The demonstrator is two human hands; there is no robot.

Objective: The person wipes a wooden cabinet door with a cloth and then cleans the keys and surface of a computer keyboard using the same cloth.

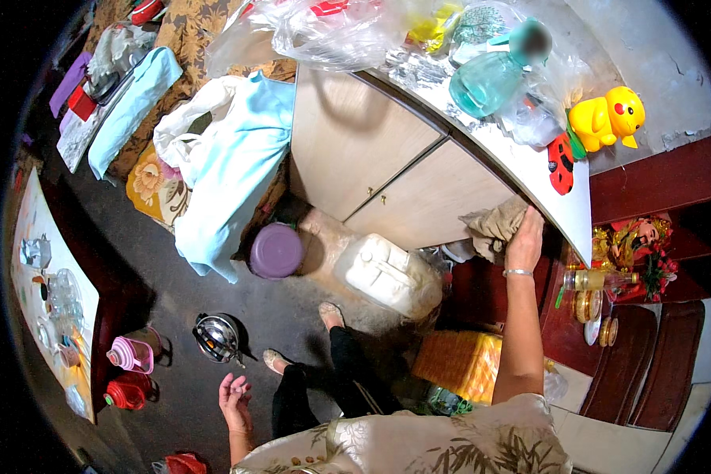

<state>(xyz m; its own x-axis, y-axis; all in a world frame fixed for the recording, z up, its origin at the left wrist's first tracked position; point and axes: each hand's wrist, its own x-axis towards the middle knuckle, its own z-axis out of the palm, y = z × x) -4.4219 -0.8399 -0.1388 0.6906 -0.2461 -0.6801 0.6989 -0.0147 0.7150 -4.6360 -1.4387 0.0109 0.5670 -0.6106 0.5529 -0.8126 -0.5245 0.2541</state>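
My right hand [524,240] grips a crumpled tan cloth [493,228] against the end of a pale wooden cabinet [418,195], just under its white top. The cabinet's two doors are shut and bear small brass-coloured knobs. My left hand [235,404] hangs at my side with nothing in it, its fingers loosely curled and apart. A metal kettle [216,338] stands on the floor beyond it. Below the cabinet sits a large white plastic jug [385,272], lying near a purple bucket [276,250].
On the cabinet top [572,228] are a teal spray bottle [486,83], a yellow toy figure [598,124], a red toy car [561,163] and plastic bags [332,35]. Light-blue clothing [237,172] drapes over a sofa. Pink [131,352] and red [127,391] thermos flasks stand by a table [86,308].
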